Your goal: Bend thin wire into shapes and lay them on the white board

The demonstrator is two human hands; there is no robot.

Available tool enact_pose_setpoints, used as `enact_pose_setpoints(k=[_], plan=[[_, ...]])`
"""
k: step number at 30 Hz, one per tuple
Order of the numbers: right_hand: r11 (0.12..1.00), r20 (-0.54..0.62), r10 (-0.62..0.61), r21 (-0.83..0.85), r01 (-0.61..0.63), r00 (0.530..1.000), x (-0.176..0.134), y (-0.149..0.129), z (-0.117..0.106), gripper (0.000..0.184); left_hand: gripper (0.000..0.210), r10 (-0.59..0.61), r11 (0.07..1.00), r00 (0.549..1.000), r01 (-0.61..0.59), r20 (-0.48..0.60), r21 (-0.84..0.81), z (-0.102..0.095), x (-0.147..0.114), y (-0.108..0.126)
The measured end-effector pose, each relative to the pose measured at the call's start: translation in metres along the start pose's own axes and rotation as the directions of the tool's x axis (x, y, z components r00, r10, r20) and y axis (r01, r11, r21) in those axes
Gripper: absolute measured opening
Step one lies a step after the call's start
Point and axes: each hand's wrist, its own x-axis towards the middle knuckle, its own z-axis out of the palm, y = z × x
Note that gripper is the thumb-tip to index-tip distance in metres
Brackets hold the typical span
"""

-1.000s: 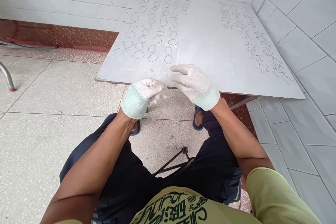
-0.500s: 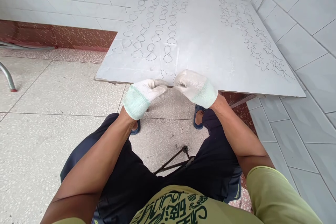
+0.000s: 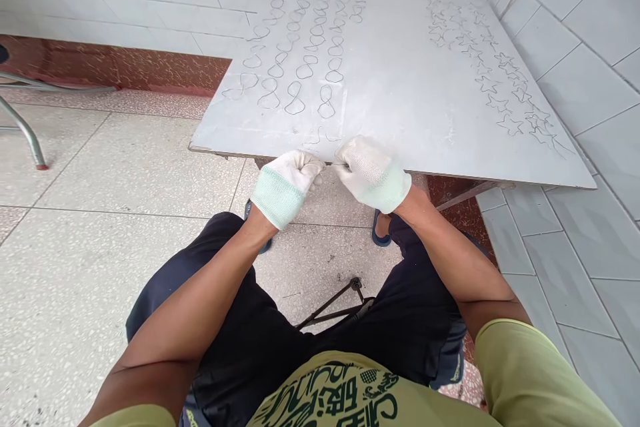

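Note:
My left hand, in a white glove with a pale green cuff, is closed in a pinch at the front edge of a white board. Facing it, my right hand, gloved the same way, pinches too. Between them both hands hold a thin bent wire, whose angular curves rise just beyond my fingertips over the board. Part of the wire is hidden by the gloves. Beyond my hands, rows of wire figure-eight loops lie on the board's left side.
Wire star shapes lie in rows along the board's right side. White tiled walls close in the back and right. Below, a dark metal frame stands on the speckled floor between my legs. A curved metal leg stands at far left.
The wire piece has tilted, so its curves look flatter against the board. My left fingers have curled tighter. The whole view has shifted slightly.

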Motion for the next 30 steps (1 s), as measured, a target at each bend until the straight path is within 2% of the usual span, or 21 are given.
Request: enact_pose_setpoints(k=[3,6,8,10,14,18,21,24,27,30], plan=[[0.992,-0.026,0.068,0.107,-0.064,0.997,-0.003,-0.007,0.001,0.027,0.017,0.032,0.998,0.998,-0.029,-0.052,0.049,0.003,-0.003,0.001],[0.920,-0.114,0.251,0.337,-0.200,0.961,-0.003,-0.013,-0.001,0.014,0.019,0.043,0.997,0.997,-0.038,-0.069,0.068,0.003,-0.005,0.001],[0.848,-0.153,0.367,0.460,-0.263,0.917,-0.002,-0.015,-0.005,0.018,0.020,0.060,0.994,0.997,-0.054,-0.058,0.100,0.004,-0.006,0.001],[0.803,-0.122,0.418,0.512,-0.304,0.900,0.001,-0.014,-0.010,0.022,0.019,0.099,0.981,0.995,-0.095,-0.019,0.170,0.004,-0.007,0.002],[0.797,-0.011,0.373,0.516,-0.314,0.928,0.002,-0.012,-0.023,0.025,0.021,0.209,0.912,0.976,-0.216,0.060,0.349,0.006,-0.013,0.005],[0.794,0.050,0.334,0.524,-0.310,0.941,0.001,-0.013,-0.031,0.023,0.019,0.235,0.891,0.962,-0.269,0.136,0.365,0.008,-0.016,0.005],[0.734,0.099,0.342,0.593,-0.331,0.935,0.001,-0.016,-0.030,0.019,0.016,0.201,0.914,0.969,-0.237,0.142,0.330,0.011,-0.014,0.004],[0.681,0.100,0.361,0.651,-0.335,0.927,0.001,-0.020,-0.026,0.017,0.022,0.120,0.946,0.987,-0.146,0.104,0.290,0.016,-0.013,0.007],[0.688,0.076,0.373,0.646,-0.331,0.925,0.001,-0.026,-0.025,0.020,0.031,0.063,0.967,0.995,-0.081,0.081,0.243,0.019,-0.014,0.011],[0.711,0.111,0.382,0.598,-0.369,0.917,0.002,-0.029,-0.029,0.022,0.026,0.083,0.962,0.996,-0.086,0.021,0.260,0.020,-0.018,0.013]])
